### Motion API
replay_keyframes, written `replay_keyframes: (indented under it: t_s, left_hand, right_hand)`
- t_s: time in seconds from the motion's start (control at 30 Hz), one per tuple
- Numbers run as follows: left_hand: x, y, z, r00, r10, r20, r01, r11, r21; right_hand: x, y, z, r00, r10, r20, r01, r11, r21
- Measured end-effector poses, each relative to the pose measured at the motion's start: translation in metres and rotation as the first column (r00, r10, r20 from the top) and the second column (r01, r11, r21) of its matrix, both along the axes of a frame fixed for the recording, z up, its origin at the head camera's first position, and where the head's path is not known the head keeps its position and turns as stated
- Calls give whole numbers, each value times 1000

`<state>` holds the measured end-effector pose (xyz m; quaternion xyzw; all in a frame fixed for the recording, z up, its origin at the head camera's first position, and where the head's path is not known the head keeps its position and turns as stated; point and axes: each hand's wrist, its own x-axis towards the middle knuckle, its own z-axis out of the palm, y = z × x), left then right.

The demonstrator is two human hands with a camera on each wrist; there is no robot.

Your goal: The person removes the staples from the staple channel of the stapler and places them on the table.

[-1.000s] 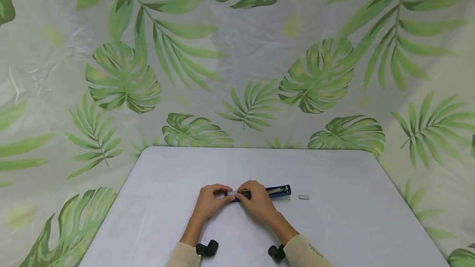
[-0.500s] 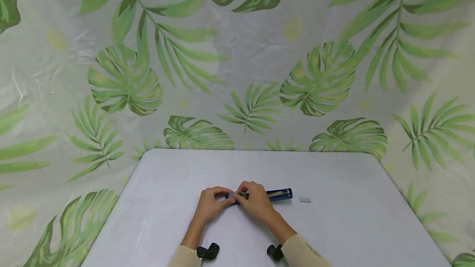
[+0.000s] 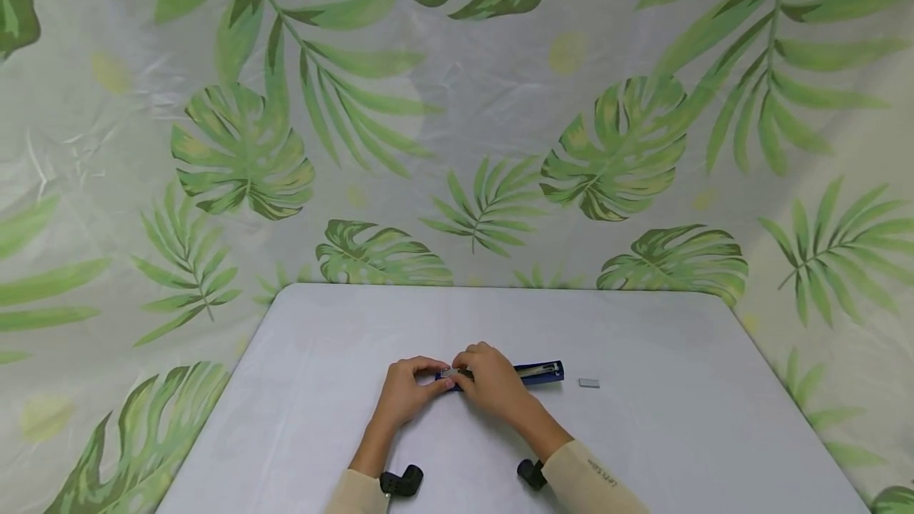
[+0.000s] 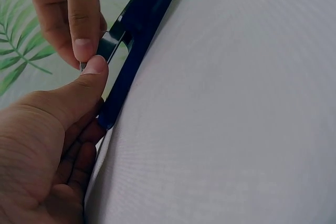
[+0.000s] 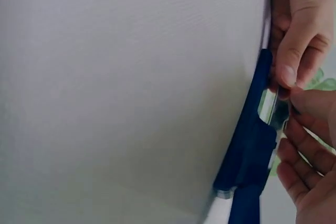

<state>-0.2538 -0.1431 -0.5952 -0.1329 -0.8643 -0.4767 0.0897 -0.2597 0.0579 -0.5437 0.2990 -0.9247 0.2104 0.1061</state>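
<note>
A dark blue stapler (image 3: 537,372) lies opened out flat on the white table (image 3: 643,435), its length running left to right. At its left end a small silver metal strip (image 3: 448,373) sits over the channel. My left hand (image 3: 441,383) pinches that strip between thumb and forefinger, and my right hand (image 3: 460,365) pinches it from above. The left wrist view shows the left thumb (image 4: 94,72) against the strip (image 4: 107,43), with the right fingers (image 4: 79,35) pressing down beside the stapler (image 4: 134,51). In the right wrist view the strip (image 5: 269,106) shines beside the blue body (image 5: 252,145).
A short loose block of staples (image 3: 589,382) lies on the table just right of the stapler. A leaf-printed cloth (image 3: 457,141) hangs behind and around the table. The table's rear edge (image 3: 500,286) runs in front of the cloth.
My right hand has crept slightly left along the stapler, closing up to the left hand over the silver strip. The stapler and loose staples have stayed put.
</note>
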Motion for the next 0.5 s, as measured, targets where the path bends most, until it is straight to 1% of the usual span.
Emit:
replay_keyframes:
  t_s: [0.13,0.23,0.37,0.5]
  left_hand:
    - [1,0,1,1000,0,-5,0,1000,3]
    - [1,0,1,1000,-2,-7,2,1000,2]
    - [1,0,1,1000,-1,-9,1,1000,-2]
    - [0,0,-1,1000,6,-18,-6,1000,-11]
  right_hand:
    - [-2,5,-4,994,6,111,2,997,-76]
    - [-3,10,-8,987,11,163,11,991,-134]
    - [-3,14,-11,983,21,185,16,980,-198]
    - [-2,16,-13,982,22,186,22,973,-229]
